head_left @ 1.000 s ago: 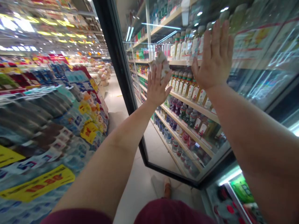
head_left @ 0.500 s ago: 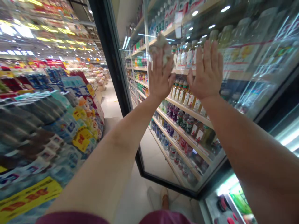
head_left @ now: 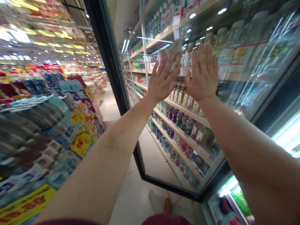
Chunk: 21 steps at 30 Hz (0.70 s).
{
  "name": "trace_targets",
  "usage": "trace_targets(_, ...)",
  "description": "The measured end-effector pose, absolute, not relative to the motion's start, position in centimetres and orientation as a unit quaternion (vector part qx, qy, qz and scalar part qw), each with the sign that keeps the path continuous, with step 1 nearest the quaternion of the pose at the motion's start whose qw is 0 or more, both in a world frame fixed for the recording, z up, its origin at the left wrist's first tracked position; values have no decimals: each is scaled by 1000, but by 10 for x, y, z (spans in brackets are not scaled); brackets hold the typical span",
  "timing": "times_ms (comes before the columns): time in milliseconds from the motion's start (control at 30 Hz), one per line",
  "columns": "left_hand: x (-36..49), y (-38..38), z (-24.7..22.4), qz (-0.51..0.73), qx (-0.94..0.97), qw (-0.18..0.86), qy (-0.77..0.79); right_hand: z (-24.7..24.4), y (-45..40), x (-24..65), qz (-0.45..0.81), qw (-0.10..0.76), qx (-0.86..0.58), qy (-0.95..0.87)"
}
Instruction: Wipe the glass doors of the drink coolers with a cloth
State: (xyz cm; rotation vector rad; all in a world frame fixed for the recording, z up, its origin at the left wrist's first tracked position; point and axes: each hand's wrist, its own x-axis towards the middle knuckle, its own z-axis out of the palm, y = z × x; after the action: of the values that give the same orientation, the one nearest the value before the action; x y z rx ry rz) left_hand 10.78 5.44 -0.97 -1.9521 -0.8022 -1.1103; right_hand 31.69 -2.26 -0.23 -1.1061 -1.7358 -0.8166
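Note:
My left hand (head_left: 161,80) presses a crumpled pale cloth (head_left: 172,51) against the glass of an open door (head_left: 150,165). Its fingers are spread, and the cloth shows blurred beyond their tips, the rest hidden by the hand. Just to the right, my right hand (head_left: 203,75) lies open and flat on the same glass, fingers up, with nothing in it. Both forearms reach forward from the bottom corners. Rows of bottles (head_left: 185,97) on shelves show in the glass; I cannot tell how much of this is reflection.
The door's black frame (head_left: 110,62) slants down on the left. Stacked packs of bottles (head_left: 32,115) with yellow price signs (head_left: 28,203) stand to the left. A lit cooler (head_left: 234,187) is at the lower right. My foot (head_left: 166,201) is on the tiled floor (head_left: 131,193).
My left hand and the cloth have slid to the right and tilted, coming closer to my right hand. The right hand stays flat on the glass; the view has shifted slightly.

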Motion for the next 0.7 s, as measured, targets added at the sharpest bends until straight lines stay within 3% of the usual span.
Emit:
trace_targets(67, 102, 52, -6, -385, -790, 397, -265, -3, -21, 317, -337, 447, -449, -696)
trace_targets(233, 109, 57, 1, -614, -624, 339, -343, -2, -22, 317, -354, 432, -458, -691)
trace_targets(433, 117, 50, -3, -348, -831, 353, -251, -3, -19, 318, -345, 450, -447, -692)
trace_targets(500, 117, 56, -6, -420, -794, 341, -278, -3, -19, 318, -341, 450, -448, -693)
trace_targets(600, 118, 70, -11, -625, -622, 315, -351, -2, -22, 317, -351, 439, -450, -694)
trace_targets(700, 116, 73, -15, -613, -630, 321, -353, -2, -25, 316, -350, 433, -450, -698)
